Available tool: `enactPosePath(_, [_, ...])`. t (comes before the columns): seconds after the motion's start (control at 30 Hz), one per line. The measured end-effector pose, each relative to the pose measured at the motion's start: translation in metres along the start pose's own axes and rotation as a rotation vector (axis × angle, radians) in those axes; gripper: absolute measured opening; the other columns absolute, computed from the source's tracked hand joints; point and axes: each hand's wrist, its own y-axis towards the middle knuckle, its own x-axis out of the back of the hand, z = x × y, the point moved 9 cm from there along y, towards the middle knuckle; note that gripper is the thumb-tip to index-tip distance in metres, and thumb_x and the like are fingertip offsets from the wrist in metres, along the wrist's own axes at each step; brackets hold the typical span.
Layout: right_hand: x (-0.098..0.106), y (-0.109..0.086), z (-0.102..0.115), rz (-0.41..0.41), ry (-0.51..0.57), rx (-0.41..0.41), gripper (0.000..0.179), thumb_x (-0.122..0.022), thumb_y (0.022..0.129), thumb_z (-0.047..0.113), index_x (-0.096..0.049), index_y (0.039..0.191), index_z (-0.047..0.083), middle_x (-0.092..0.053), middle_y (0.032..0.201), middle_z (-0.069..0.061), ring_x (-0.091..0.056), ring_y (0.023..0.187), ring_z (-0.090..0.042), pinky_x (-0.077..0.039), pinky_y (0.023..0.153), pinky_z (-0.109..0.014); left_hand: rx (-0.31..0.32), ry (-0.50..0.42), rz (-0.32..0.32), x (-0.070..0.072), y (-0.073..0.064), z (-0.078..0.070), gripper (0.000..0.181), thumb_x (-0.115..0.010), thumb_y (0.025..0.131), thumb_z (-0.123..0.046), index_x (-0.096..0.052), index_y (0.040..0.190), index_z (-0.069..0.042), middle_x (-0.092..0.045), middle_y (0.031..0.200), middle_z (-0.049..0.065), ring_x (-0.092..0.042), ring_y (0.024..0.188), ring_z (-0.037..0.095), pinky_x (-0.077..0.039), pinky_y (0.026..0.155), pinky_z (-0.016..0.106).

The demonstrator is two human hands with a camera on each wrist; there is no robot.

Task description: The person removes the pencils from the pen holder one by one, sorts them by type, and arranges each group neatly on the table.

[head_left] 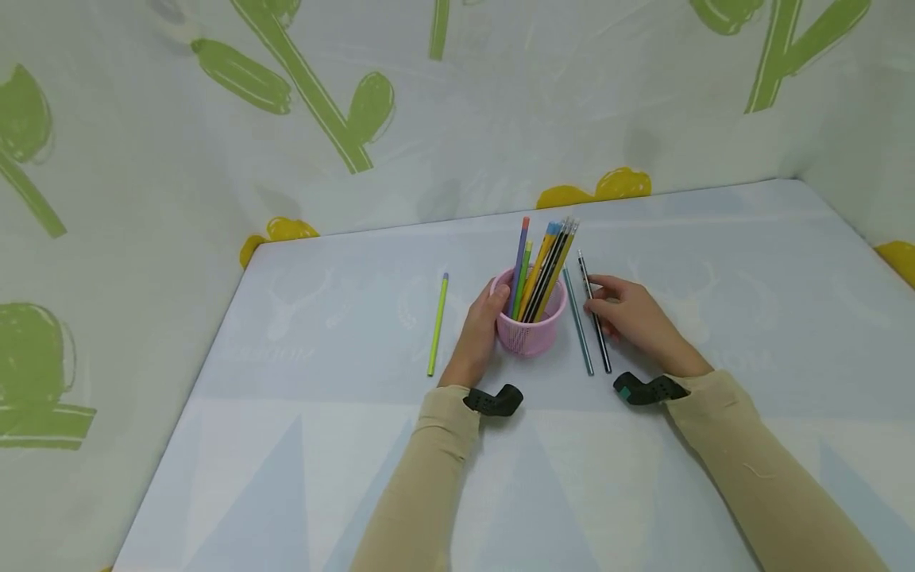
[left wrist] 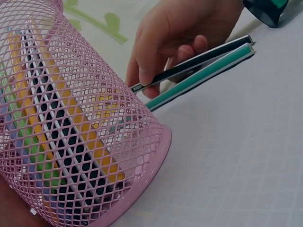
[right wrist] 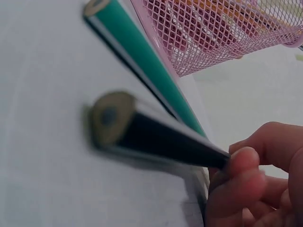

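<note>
My left hand (head_left: 477, 334) grips the side of a pink mesh pencil cup (head_left: 527, 337), its thumb over the rim. Several pencils (head_left: 546, 270) lean inside the cup, in black, yellow, green and purple. To the right of the cup, my right hand (head_left: 629, 314) pinches a black pencil (head_left: 599, 334) between thumb and fingers; its unsharpened end faces the camera in the right wrist view. A teal pencil (right wrist: 142, 56) lies between the black one and the cup.
A lime-green pencil (head_left: 438, 326) lies on the table left of my left hand. The pale table cover (head_left: 300, 445) runs back to a wall hanging (head_left: 472, 135) with green plant prints. Each wrist wears a black band device (head_left: 650, 389).
</note>
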Motion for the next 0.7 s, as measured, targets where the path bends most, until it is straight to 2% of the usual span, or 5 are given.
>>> enactPosePath(0.2, [0.0025, 0.0002, 0.0031, -0.027, -0.035, 0.009, 0.053, -0.05, 0.088, 0.021, -0.033, 0.137, 0.015, -0.049, 0.111, -0.012, -0.052, 0.056, -0.02, -0.043, 0.057, -0.031, -0.005, 0.012, 0.003, 0.0, 0.0005, -0.0008, 0.053, -0.024, 0.093, -0.05, -0.03, 0.139, -0.026, -0.038, 0.135, -0.01, -0.032, 0.123, 0.004, -0.021, 0.104, 0.034])
enactPosePath(0.43, [0.0028, 0.0, 0.0027, -0.048, -0.074, 0.023, 0.047, -0.048, 0.086, 0.013, -0.038, 0.132, 0.012, -0.047, 0.113, -0.012, -0.054, 0.057, -0.018, -0.045, 0.059, -0.03, 0.003, 0.011, -0.001, 0.0006, 0.0004, -0.0001, 0.053, -0.024, 0.092, -0.05, -0.031, 0.139, -0.026, -0.039, 0.134, -0.009, -0.034, 0.122, 0.005, -0.022, 0.104, 0.034])
enactPosePath(0.53, [0.0041, -0.0005, 0.0016, -0.07, -0.024, 0.022, 0.042, -0.045, 0.086, 0.01, -0.041, 0.128, 0.01, -0.049, 0.108, -0.013, -0.055, 0.058, -0.019, -0.046, 0.057, -0.03, 0.005, 0.017, 0.001, 0.0002, 0.0002, -0.001, 0.053, -0.023, 0.093, -0.051, -0.03, 0.139, -0.026, -0.038, 0.135, -0.009, -0.033, 0.122, 0.004, -0.021, 0.104, 0.034])
enactPosePath(0.7, [0.0065, -0.0019, -0.0034, -0.099, 0.073, -0.015, 0.032, -0.041, 0.091, 0.016, -0.045, 0.123, 0.01, -0.051, 0.1, -0.012, -0.054, 0.061, -0.022, -0.046, 0.055, -0.03, 0.014, 0.009, -0.005, 0.0008, -0.0006, 0.0004, 0.053, -0.024, 0.092, -0.05, -0.031, 0.139, -0.026, -0.039, 0.134, -0.008, -0.034, 0.122, 0.007, -0.022, 0.104, 0.035])
